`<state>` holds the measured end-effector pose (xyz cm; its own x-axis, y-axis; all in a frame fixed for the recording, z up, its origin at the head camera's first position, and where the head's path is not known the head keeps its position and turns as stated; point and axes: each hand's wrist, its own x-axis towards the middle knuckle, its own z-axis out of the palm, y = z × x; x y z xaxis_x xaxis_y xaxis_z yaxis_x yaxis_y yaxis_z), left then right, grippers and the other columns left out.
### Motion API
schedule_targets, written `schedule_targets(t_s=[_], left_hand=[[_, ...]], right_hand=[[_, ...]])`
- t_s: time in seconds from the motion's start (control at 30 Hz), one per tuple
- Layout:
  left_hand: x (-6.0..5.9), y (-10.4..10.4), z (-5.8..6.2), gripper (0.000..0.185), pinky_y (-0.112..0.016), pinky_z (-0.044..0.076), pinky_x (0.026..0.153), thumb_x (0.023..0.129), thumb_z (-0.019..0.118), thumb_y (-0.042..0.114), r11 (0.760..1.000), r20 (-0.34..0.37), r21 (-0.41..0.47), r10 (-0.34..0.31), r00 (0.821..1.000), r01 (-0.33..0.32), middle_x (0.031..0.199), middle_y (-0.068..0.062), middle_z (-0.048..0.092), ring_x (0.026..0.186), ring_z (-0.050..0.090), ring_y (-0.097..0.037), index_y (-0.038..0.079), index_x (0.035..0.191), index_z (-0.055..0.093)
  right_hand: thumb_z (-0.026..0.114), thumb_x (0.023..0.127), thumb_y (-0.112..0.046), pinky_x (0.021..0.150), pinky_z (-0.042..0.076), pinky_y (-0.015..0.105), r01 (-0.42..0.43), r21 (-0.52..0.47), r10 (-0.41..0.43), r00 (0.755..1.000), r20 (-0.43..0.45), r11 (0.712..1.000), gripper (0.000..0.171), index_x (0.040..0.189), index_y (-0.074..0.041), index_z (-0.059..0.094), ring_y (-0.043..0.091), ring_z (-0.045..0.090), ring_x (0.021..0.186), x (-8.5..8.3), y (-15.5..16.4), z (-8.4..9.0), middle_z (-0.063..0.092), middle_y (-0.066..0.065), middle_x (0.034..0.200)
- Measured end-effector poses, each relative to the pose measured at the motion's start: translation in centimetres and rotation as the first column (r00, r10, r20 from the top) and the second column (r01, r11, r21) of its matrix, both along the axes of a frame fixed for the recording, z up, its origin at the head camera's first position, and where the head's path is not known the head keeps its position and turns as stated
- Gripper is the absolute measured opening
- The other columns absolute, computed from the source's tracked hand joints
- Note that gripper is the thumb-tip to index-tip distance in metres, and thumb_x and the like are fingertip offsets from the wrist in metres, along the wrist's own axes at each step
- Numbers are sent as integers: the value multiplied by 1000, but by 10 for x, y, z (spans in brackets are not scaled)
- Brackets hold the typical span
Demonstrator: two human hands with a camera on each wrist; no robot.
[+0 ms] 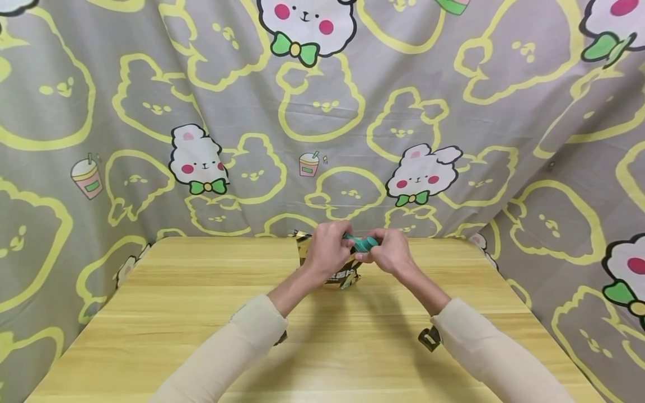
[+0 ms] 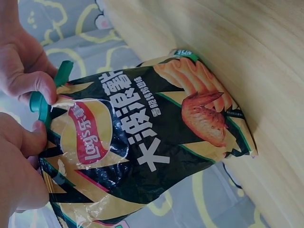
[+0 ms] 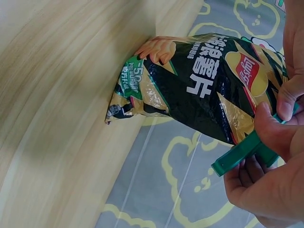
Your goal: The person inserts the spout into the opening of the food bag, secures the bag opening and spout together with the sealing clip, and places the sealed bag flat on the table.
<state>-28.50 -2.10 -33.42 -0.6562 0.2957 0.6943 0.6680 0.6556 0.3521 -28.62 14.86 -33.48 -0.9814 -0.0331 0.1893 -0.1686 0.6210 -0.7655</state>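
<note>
A black-and-gold bag of Lay's potato chips (image 2: 156, 123) stands upright with its bottom on the wooden table. At its upper edge, my left hand (image 1: 330, 246) pinches the bag, its thumb touching one end of a green sealing clip (image 3: 240, 152). My right hand (image 1: 390, 250) holds this clip between thumb and fingers at the bag's top right corner. Two green arms of the clip appear spread apart in the right wrist view. In the head view, the left hand and forearm cover much of the bag (image 1: 347, 277).
The wooden table (image 1: 201, 291) reaches back to a grey curtain (image 1: 242, 117) printed with yellow outlines and white bunnies. The curtain also hangs along both sides. A dark strap piece (image 1: 429, 338) shows beneath the right sleeve.
</note>
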Motion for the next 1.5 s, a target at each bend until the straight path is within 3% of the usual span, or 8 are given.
schedule_targets(t_s=[0.23,0.53,0.77,1.1,1.5], left_hand=[[-1,0,-2,13,-19,50,57,82,79,-2,1000,-40,-6,-2,999,2,72,-5,71,59,58,-12,5,77,70],[1,-2,2,7,-18,48,57,85,81,6,1000,50,-17,-6,999,7,80,-5,75,60,59,-11,6,84,74],[2,-4,4,5,-15,47,52,88,78,7,999,110,-7,-48,993,49,77,-5,74,49,57,-3,5,88,74],[1,-5,6,6,-14,47,52,89,78,11,999,119,-34,-38,992,42,81,-5,76,53,59,-3,6,92,75],[2,-6,8,7,-15,47,51,91,76,12,999,154,-46,-15,988,23,80,-4,75,53,58,-3,6,95,76]], right_hand=[[93,70,-16,60,46,28,9,11,-8,1000,-14,1000,29,92,-5,77,20,60,71,1,1,1,74,8,79],[92,72,-15,64,49,27,-38,5,38,999,-17,999,30,96,-4,78,19,61,73,0,5,-1,76,9,83],[91,74,-13,66,51,28,-67,-5,67,997,-38,998,30,99,-4,77,20,62,76,0,7,-4,75,11,88],[90,76,-14,67,52,27,-84,7,84,996,-39,996,31,102,-4,76,20,64,77,1,9,-4,75,12,92],[85,83,-15,70,58,29,-143,-1,142,986,-83,990,40,121,-6,74,21,71,82,2,9,-8,75,16,104]])
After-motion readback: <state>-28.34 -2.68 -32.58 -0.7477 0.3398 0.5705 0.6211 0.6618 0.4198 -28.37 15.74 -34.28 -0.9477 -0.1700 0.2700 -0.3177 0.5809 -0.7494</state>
